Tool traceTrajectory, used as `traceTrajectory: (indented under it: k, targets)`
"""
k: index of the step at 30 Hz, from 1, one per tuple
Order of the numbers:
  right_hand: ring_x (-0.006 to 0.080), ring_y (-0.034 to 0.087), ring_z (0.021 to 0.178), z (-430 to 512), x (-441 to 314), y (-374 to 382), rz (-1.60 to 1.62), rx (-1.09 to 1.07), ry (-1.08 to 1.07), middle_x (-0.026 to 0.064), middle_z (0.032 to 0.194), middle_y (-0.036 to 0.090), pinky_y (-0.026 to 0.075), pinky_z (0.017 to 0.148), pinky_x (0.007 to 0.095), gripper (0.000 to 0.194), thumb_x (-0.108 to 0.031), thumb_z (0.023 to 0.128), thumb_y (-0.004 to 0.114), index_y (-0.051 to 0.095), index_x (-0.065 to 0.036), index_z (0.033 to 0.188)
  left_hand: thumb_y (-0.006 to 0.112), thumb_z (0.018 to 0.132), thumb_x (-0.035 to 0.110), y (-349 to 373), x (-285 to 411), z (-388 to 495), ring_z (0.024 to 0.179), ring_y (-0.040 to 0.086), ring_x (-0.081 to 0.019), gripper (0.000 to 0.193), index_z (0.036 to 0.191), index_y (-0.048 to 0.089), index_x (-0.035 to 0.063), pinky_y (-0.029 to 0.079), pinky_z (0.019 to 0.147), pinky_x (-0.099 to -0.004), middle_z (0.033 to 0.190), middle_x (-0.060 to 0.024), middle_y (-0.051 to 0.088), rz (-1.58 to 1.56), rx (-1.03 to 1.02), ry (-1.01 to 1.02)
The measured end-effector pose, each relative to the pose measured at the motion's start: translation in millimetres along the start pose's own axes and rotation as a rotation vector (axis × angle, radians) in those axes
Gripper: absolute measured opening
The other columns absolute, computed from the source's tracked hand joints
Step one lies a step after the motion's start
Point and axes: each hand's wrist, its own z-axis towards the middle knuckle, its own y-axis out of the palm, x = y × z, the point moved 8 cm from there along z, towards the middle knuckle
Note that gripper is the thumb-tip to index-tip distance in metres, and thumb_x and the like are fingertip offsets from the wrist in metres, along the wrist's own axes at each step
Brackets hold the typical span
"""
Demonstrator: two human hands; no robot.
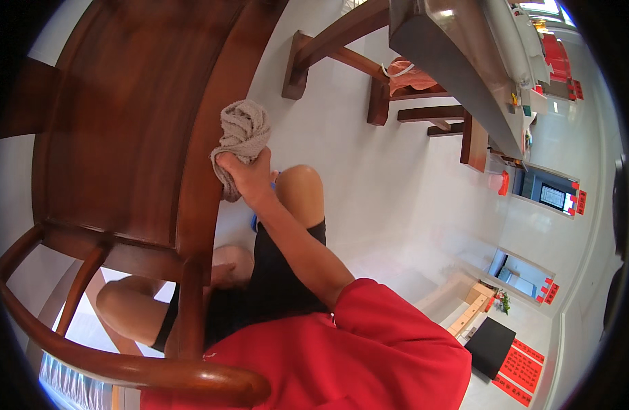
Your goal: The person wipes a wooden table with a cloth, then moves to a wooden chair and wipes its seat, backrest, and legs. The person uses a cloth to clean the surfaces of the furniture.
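My right hand (250, 171) grips a bunched beige-grey towel (245, 128), with the thumb over its near side. The towel lies against the front edge of a dark reddish-brown wooden chair seat (120, 133), partly hanging past it. Below, near my lap, is my left hand (225, 274), blurred and partly hidden by the chair; whether it holds anything cannot be told. The chair's curved wooden armrest (140, 371) and its spindles pass in front of my legs at the lower left.
A heavy table (447, 66) with wooden legs stands at the upper right, with a pinkish-orange cloth or bag (409, 76) beneath. A wooden stool (473, 141), a red-rimmed bin (501, 183) and a black box-like object (491, 348) are farther right.
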Motion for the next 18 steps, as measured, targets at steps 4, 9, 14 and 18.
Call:
traceTrajectory:
  k: [4,9,14,18]
  targets:
    - [0.0110,0.063,0.089,3,3,2,0.072,0.026,-0.061,0.0012,0.097,0.071,0.055,0.081,0.0314,0.025,-0.009,0.082,0.079,0.071,0.003,0.103,0.066,0.090,0.047,41,25,39,0.119,0.073,-0.0391,0.060,0.141,0.071,0.0149,0.055,0.105,-0.0494,0.129,-0.0219,0.075,-0.036,-0.001,0.067]
    - [0.0134,0.065,0.094,5,3,9,0.097,0.027,-0.102,0.0036,0.101,0.073,0.055,0.084,0.0325,0.029,-0.010,0.082,0.079,0.071,0.003,0.106,0.072,0.086,0.047,62,32,64,0.107,0.076,-0.0370,0.069,0.147,0.066,0.0140,0.060,0.093,-0.0464,0.121,-0.0195,0.078,-0.111,-0.020,0.155]
    - [0.0177,0.070,0.101,6,-3,7,0.084,0.029,-0.247,0.0083,0.112,0.076,0.059,0.088,0.0369,0.042,-0.017,0.083,0.083,0.073,0.004,0.118,0.080,0.085,0.052,38,18,52,0.133,0.063,-0.0369,0.088,0.158,0.054,0.0079,0.050,0.112,-0.0470,0.147,-0.0208,0.065,-0.179,0.199,0.097]
    - [0.0268,0.072,0.106,14,-1,-4,-0.053,0.047,-0.151,0.0185,0.125,0.074,0.061,0.086,0.0426,0.069,-0.030,0.078,0.092,0.066,0.008,0.129,0.078,0.087,0.066,29,-6,23,0.142,0.057,-0.0389,0.102,0.159,0.049,-0.0017,0.045,0.120,-0.0478,0.157,-0.0272,0.056,-0.279,0.462,-0.049]
